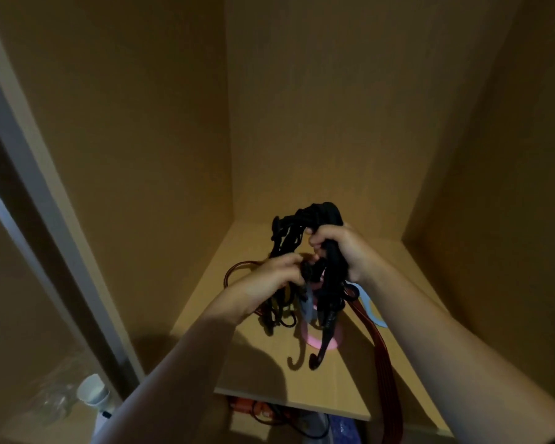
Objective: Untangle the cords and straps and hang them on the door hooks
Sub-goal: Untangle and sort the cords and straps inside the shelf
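Fingers (290, 262) buried in black cord tangle (314, 219); strands indistinguishable.

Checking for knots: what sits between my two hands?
Head view: a tangled bundle of black cords spans from left hand to right hand, both gripping it.

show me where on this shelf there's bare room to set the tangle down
Bare shelf runs along the back wall, from the right hand over to the right wall. Another free patch lies at the front edge, between the black hook and the red strap. The middle is crowded: loose cords and a pink object under the black tangle.
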Motion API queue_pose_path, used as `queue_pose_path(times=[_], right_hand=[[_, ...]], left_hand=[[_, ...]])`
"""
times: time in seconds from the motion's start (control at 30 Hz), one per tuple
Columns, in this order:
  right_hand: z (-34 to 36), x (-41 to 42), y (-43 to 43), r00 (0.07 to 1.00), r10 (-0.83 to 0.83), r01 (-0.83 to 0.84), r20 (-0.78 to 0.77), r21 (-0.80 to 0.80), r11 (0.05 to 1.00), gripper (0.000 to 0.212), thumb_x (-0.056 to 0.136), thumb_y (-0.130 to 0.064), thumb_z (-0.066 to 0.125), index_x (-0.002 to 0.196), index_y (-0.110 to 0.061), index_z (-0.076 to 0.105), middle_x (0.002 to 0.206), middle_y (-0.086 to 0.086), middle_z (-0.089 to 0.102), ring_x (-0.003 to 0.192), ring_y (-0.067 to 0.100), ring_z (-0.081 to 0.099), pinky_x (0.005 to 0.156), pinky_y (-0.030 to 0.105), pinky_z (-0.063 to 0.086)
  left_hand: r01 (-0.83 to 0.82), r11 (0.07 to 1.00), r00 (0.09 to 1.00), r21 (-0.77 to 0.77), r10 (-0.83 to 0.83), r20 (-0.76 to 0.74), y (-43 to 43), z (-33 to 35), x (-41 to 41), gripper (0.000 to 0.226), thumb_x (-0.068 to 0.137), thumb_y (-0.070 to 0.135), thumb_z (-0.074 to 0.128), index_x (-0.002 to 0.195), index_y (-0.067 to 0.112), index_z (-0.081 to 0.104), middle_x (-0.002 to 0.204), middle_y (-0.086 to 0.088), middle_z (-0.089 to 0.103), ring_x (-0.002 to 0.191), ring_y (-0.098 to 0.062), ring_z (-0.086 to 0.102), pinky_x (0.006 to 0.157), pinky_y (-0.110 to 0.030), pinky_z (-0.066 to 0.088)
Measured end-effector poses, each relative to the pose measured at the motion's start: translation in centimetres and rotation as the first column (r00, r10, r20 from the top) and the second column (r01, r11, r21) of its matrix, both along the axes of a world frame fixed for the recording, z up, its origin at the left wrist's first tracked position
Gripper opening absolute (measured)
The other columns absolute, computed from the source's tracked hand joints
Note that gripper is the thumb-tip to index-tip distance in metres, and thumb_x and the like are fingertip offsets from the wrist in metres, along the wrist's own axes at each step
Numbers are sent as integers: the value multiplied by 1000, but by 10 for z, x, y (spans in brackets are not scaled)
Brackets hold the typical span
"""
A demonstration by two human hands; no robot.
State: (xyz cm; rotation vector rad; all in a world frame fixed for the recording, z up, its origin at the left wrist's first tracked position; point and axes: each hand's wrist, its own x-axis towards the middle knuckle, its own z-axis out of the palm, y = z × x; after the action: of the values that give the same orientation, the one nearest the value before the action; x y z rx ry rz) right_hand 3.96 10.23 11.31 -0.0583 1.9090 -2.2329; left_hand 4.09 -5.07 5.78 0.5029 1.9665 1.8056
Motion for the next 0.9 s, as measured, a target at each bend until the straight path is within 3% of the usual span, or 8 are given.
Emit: queue_pose_path(times=[0.13, 0.3, 0.47, 0.53, 0.63, 0.7, 0.77, 0.9], right_hand=[[-6, -10, 7, 996, 26, -8, 90, -197, 980, 11, 76, -2, 49, 75, -11, 55, 45, -6, 46, 35, 6, 42, 42, 17, 42], [-8, -14, 12, 996, 40, -20, 80, -237, 971, 11, 65, -5, 52, 74, -10, 53, 46, -5, 44, 35, 6, 39, 40, 16, 40], [-15, -18, 22, 995, -96, 96, 17, -46, 994, 17, 62, -3, 55, 79, -5, 58, 54, 1, 44, 46, 11, 42, 42, 17, 39], [-16, -17, 23, 994, -109, 109, -24, -7, 994, 16, 62, -2, 55, 77, -4, 58, 60, 5, 43, 44, 10, 43, 42, 17, 39], [-13, -16, 25, 995, -64, 71, -75, 97, 993, 15, 57, -4, 56, 72, -7, 57, 63, 6, 44, 46, 12, 45, 45, 19, 40], [-8, -15, 28, 993, -27, 50, -117, 194, 980, 14, 56, -4, 57, 69, -9, 57, 65, 6, 47, 48, 13, 47, 46, 20, 40], [-1, -13, 31, 988, -6, 44, -157, 237, 970, 14, 56, -4, 57, 69, -9, 57, 65, 5, 50, 47, 12, 49, 45, 20, 41], [21, -8, 37, 975, 8, 37, -224, 199, 979, 17, 56, -3, 55, 72, -7, 61, 56, 4, 48, 44, 16, 46, 45, 22, 39]], left_hand=[[0, 970, 989, -243, -35, -141, 6, -32, -13, 37, 82, 21, 67, 117, 26, 59, 117, 6, 64, 112, -9, 57, 101, -34, 43], [-200, 945, 959, -257, 135, -250, 13, -62, -26, 13, 90, 6, 55, 88, 18, 51, 85, 4, 58, 88, -19, 58, 74, -25, 45], [-397, 915, 918, -71, 397, -15, 9, -50, -34, 2, 90, 17, 56, 89, 15, 56, 77, 0, 57, 60, -13, 50, 59, -26, 44], [-343, 937, 937, -65, 346, 49, 8, -38, -32, 8, 88, 9, 56, 93, 16, 57, 83, 0, 60, 64, -11, 52, 56, -22, 43], [-57, 991, 996, -121, 64, 55, 6, -19, -30, 38, 81, -7, 52, 113, 12, 57, 110, -4, 61, 95, -16, 58, 78, -25, 47], [-66, 994, 998, -89, 65, -18, 7, -5, -26, 35, 82, -8, 49, 109, 12, 58, 107, -3, 61, 101, -16, 57, 85, -25, 46], [-266, 964, 949, -3, 262, -176, 7, 8, -24, 19, 84, -2, 53, 84, 15, 60, 83, -1, 60, 80, -13, 57, 72, -25, 45], [-507, 857, 643, 95, 450, -620, 10, 33, -22, 30, 75, 25, 70, 62, 23, 43, 53, 1, 41, 49, -15, 35, 49, -24, 30]])
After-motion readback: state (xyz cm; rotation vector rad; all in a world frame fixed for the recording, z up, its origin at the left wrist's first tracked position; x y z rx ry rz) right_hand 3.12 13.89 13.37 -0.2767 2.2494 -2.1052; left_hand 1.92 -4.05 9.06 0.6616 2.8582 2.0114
